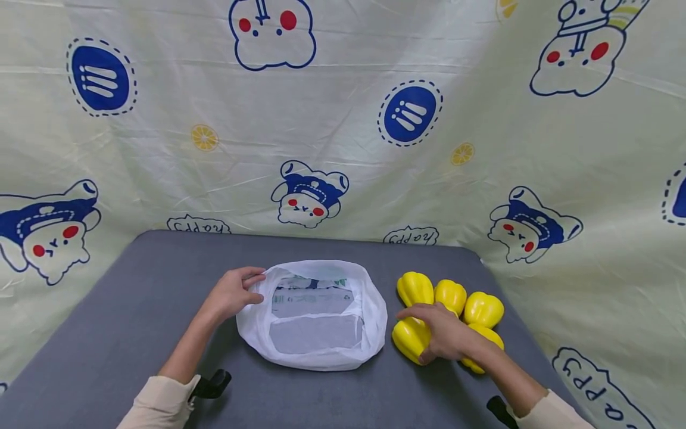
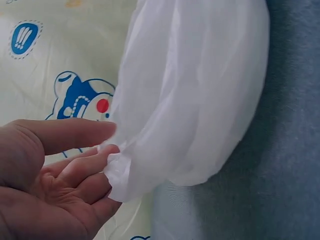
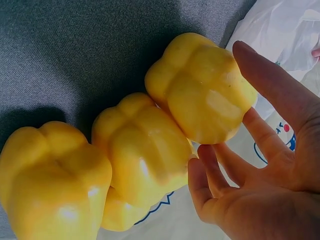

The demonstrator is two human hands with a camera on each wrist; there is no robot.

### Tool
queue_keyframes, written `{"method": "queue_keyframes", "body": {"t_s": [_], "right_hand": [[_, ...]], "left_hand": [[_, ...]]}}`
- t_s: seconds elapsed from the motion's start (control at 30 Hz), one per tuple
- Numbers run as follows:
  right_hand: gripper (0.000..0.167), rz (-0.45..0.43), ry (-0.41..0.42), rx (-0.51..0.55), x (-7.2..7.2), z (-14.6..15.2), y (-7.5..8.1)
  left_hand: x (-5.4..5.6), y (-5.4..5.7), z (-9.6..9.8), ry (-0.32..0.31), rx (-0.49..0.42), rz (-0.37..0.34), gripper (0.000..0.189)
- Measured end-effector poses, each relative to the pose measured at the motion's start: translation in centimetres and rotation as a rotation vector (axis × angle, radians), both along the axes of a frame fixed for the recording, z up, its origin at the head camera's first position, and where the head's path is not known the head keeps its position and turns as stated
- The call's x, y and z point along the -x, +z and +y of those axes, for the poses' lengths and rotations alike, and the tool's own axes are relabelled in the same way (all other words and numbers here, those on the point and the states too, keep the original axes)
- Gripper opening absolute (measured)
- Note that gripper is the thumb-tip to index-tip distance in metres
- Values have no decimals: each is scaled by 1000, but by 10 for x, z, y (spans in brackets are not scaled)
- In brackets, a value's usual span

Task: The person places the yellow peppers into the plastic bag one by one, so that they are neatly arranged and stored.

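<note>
A white plastic bag [image 1: 316, 358] lies on the table with its wide mouth facing up. At the bag's left rim is my left hand [image 1: 236, 293], its thumb apart from the fingers. In the left wrist view, a loose fold of the bag [image 2: 119, 175] lies against the fingertips of that hand. To the right of the bag, my right hand [image 1: 445, 333] reaches over the nearest yellow bell pepper [image 1: 409, 341]. The right wrist view has the thumb and spread fingers around that pepper [image 3: 205, 92], fingertips right at its skin. Part of the group is hidden beneath this hand.
More yellow bell peppers [image 1: 483, 310] sit close together at the right, several in all. The grey table [image 1: 300, 396] ends at a patterned curtain [image 1: 343, 131] behind and to the sides. Black straps [image 1: 214, 384] are on both wrists.
</note>
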State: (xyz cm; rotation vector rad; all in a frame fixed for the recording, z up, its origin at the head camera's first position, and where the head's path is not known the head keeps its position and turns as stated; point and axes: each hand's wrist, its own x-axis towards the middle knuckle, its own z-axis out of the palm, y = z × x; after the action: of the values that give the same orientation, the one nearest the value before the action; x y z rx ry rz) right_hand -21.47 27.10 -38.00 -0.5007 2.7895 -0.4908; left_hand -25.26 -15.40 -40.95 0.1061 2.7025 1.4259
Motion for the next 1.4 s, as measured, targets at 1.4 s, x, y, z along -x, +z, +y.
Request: {"method": "queue_keyframes", "body": {"t_s": [1.4], "right_hand": [[87, 37, -24, -33, -3, -2, -1]], "left_hand": [[3, -20, 2, 31, -115, 33, 66]]}}
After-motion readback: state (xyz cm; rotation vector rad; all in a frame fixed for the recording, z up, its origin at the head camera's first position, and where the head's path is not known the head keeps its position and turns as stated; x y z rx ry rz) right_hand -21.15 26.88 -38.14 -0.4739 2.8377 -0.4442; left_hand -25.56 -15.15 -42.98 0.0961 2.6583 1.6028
